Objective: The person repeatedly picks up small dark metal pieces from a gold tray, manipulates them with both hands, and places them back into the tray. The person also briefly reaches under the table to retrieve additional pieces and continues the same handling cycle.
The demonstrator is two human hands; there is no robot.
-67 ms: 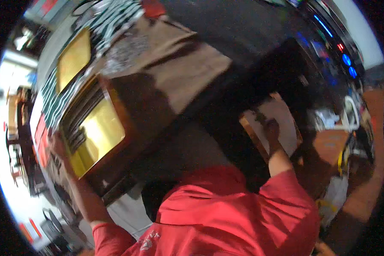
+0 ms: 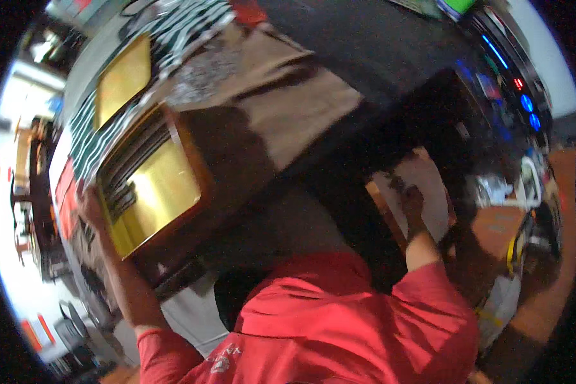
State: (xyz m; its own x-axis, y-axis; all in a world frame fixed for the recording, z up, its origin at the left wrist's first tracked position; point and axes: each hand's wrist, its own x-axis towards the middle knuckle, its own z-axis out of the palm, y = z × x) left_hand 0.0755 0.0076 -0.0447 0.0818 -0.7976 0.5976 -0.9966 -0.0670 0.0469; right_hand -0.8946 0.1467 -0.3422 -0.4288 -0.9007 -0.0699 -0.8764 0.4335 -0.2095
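A wooden-sided box (image 2: 201,160) with a shiny gold-coloured inside stands tilted in view at the left. Several long, thin dark pieces (image 2: 137,160) lie side by side along its far side. At the box's left edge is my left hand (image 2: 91,203), closed against the rim; its fingertips are blurred. To the right, in shadow, my right hand (image 2: 413,203) is over a pale, flat-topped thing (image 2: 434,192) with copper-brown sides. Its fingers look curled round a small dark thing (image 2: 397,181) that I cannot make out.
Beyond the box lie a gold-coloured tray (image 2: 125,80), a green-and-white striped cloth (image 2: 86,137) and a brown cloth (image 2: 301,105) with a crumpled silvery patch (image 2: 205,73). Dark equipment with blue lights (image 2: 526,102) stands at far right. A white curved frame (image 2: 531,182) is below it.
The whole view has shifted slightly, so things sit a little farther right. Both hands keep their places at the box and the pale thing.
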